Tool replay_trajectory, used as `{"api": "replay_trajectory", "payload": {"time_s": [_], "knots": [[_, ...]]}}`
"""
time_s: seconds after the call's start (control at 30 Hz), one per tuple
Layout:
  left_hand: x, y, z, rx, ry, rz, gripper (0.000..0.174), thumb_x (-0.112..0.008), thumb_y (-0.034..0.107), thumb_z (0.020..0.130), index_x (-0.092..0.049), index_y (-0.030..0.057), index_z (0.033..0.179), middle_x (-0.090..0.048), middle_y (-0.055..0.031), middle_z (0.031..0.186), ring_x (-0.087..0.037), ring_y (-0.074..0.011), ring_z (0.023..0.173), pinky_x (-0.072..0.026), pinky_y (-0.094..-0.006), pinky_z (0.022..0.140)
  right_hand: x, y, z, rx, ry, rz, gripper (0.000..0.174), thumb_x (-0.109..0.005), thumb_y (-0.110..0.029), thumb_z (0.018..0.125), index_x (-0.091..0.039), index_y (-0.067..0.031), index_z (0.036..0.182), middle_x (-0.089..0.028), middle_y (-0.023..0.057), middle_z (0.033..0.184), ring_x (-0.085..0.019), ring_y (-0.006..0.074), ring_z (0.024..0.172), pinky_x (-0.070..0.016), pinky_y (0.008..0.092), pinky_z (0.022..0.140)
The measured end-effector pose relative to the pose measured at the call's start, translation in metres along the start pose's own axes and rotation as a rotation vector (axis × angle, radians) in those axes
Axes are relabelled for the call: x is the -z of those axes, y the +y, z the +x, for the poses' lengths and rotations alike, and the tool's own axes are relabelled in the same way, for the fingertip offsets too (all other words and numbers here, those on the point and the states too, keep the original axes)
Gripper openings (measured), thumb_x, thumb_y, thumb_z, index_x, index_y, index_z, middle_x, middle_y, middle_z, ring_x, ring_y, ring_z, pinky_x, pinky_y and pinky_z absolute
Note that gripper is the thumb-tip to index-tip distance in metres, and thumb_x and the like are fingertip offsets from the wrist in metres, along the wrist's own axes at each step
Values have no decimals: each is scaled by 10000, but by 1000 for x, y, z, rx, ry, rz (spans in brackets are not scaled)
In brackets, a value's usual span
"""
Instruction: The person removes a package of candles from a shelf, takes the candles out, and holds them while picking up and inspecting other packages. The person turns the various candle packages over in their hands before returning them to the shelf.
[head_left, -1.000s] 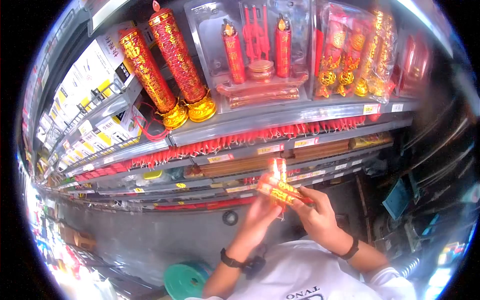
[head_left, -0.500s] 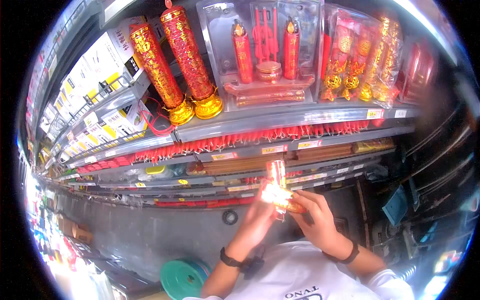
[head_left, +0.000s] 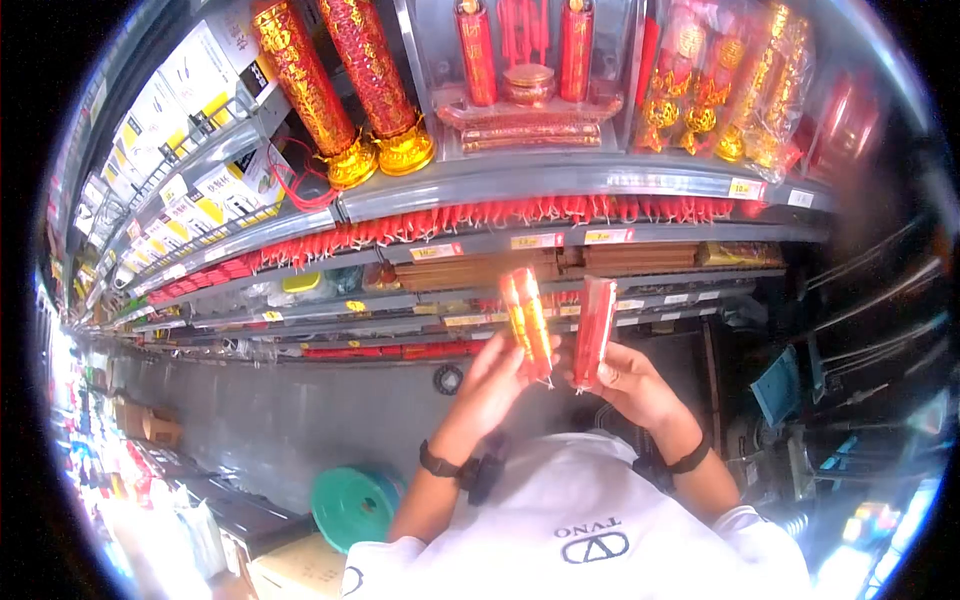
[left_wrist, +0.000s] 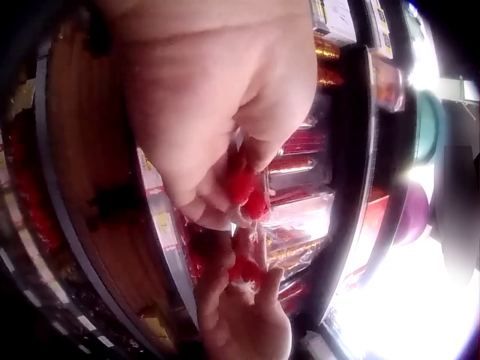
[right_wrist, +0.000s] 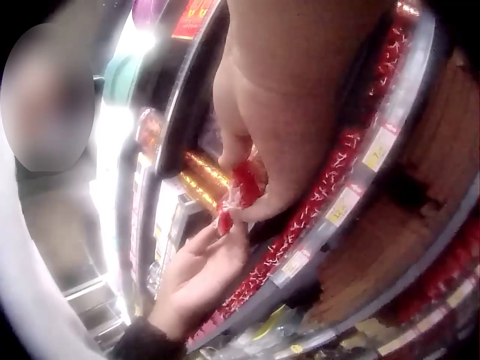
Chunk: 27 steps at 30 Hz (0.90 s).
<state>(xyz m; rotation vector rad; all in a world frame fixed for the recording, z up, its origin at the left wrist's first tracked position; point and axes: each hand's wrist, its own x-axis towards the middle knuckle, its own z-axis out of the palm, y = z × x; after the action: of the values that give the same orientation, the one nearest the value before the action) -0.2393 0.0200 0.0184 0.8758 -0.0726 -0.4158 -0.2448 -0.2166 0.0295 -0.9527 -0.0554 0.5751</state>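
Several white boxes (head_left: pixel 200 70) are shelved at the far left, followed by a green tub (head_left: pixel 345 510) lower down and two tall candles (head_left: pixel 370 70) stood on the upper shelf. Next, a gold-marked bundle (head_left: pixel 524 312) is grasped by the left hand (head_left: pixel 495 373): its lower part is pinched between thumb and fingers, its upper part is left clear above them, and its top is tipped leftward. Just beside it, apart, a plain red bundle (head_left: pixel 596 325) is held nearly upright, tipped slightly right. Its lower part is gripped by the right hand (head_left: pixel 640 383), with the thumb laid at its right edge. On both bundles, white wicks are shown at the lower ends.
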Motion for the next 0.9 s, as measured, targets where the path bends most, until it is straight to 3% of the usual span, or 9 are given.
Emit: {"api": "replay_trajectory", "payload": {"time_s": [0.1,0.2,0.23,0.33,0.47,0.6,0.9], "knots": [[2,1,-2,9,-35,-22,490,-433,200,1087,-314,54,1539,-502,-214,1459,-592,-333,1248,-498,-448,1028,7,4,-4,28,-25,-28,541,-711,-294,948,-560,0,1377,-632,77,1279,-593,180,1145,-474,370,997],[0,1,-5,35,-68,-35,501,-445,216,1084,-313,57,1541,-497,-213,1463,-593,-342,1247,-496,-457,1032,7,1,-10,84,107,-124,446,-725,-241,940,-601,-2,1294,-644,53,1192,-608,157,1067,-495,343,951],[-1,0,-5,36,-60,-25,537,-473,218,1075,-284,72,1557,-505,-220,1450,-596,-348,1238,-497,-459,1023,15,6,-8,132,145,-160,380,-775,-148,892,-619,1,1205,-648,44,1153,-623,152,1036,-509,320,917],[3,-7,-7,52,-71,-7,542,-509,210,1061,-296,78,1542,-517,-225,1433,-599,-352,1228,-500,-456,1008,5,5,-8,317,376,-470,394,-821,-79,836,-618,-1,1165,-643,42,1156,-627,152,1013,-519,318,897],[2,-13,-5,20,-125,54,517,-541,211,1048,-334,75,1501,-530,-232,1416,-601,-355,1222,-503,-445,989,6,9,-8,575,537,-941,500,-851,-71,784,-597,-5,1209,-615,98,1083,-633,198,940,-520,329,862],[-4,-10,-5,65,-152,27,506,-543,221,1048,-345,64,1486,-528,-243,1417,-597,-352,1230,-501,-433,986,-3,3,-11,703,632,-1167,544,-857,-60,757,-591,-4,1228,-588,138,1039,-612,263,916,-517,350,818],[-6,-8,-6,98,-209,-108,572,-535,244,1052,-290,63,1536,-487,-260,1469,-589,-343,1251,-495,-400,997,-2,4,-13,755,707,-1243,575,-858,-43,739,-590,-15,1247,-577,164,1027,-604,309,924,-517,373,820]]}}
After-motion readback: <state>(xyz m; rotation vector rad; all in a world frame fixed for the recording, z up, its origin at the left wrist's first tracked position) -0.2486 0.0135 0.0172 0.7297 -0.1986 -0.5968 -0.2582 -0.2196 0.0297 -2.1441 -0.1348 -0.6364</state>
